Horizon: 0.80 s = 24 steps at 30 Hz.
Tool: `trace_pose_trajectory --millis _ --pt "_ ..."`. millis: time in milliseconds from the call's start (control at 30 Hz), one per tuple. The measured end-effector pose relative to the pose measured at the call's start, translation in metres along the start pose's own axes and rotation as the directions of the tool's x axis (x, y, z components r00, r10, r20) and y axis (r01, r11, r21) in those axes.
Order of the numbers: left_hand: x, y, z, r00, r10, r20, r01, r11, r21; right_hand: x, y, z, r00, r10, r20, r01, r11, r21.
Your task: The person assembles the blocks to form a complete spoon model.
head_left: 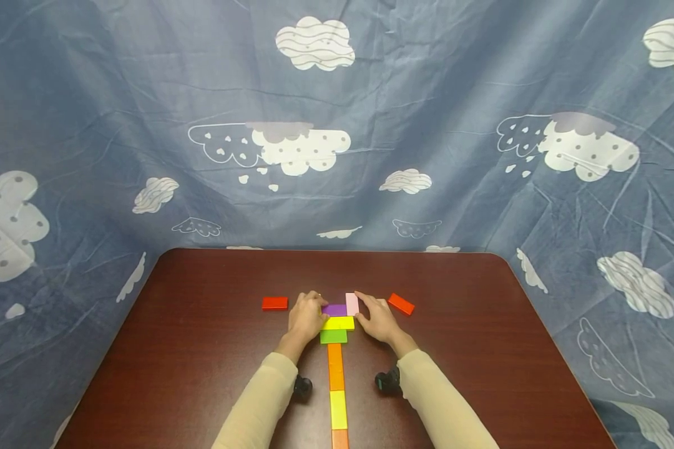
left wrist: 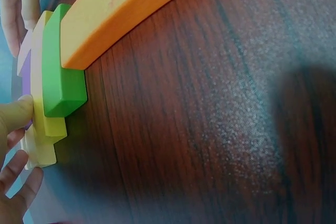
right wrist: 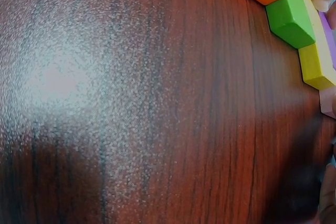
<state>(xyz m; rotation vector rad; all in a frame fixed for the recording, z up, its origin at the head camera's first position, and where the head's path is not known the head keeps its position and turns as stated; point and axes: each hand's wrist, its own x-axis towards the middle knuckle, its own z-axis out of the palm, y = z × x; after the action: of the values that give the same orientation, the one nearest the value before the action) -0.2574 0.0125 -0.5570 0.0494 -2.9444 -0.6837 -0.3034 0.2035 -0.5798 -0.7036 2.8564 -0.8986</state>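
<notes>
My left hand (head_left: 307, 315) is at the left end of a row of coloured blocks. Its fingers curl round a pale cream block (left wrist: 43, 150), mostly hidden in the head view. My right hand (head_left: 377, 318) pinches a pink block (head_left: 352, 304) at the row's right end, index finger at the far end and thumb at the near one. Between the hands lies a purple block (head_left: 334, 310). A yellow block (head_left: 338, 323) runs along its near side, with a green block (head_left: 334, 337) against that.
From the green block a line of an orange block (head_left: 336, 366), another yellow block (head_left: 338, 410) and a lighter orange block (head_left: 340, 439) runs toward me. Red blocks lie on the dark wooden table (head_left: 202, 349), one left (head_left: 274, 304), one angled right (head_left: 401, 304). A cloud-print curtain (head_left: 371, 93) hangs behind.
</notes>
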Motion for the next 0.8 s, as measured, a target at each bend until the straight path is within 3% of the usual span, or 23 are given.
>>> trace_pose_trajectory --millis 633,800 --pt "0.008 -0.006 0.000 1.000 0.027 0.007 -0.027 1.000 -0.014 0.008 0.002 0.004 1.000 0.010 0.007 -0.010 1.000 -0.004" --pt "0.011 -0.013 -0.005 0.997 0.066 -0.036 -0.067 0.998 -0.011 0.010 0.002 0.004 1.000 0.015 0.004 -0.015 1.000 -0.010"
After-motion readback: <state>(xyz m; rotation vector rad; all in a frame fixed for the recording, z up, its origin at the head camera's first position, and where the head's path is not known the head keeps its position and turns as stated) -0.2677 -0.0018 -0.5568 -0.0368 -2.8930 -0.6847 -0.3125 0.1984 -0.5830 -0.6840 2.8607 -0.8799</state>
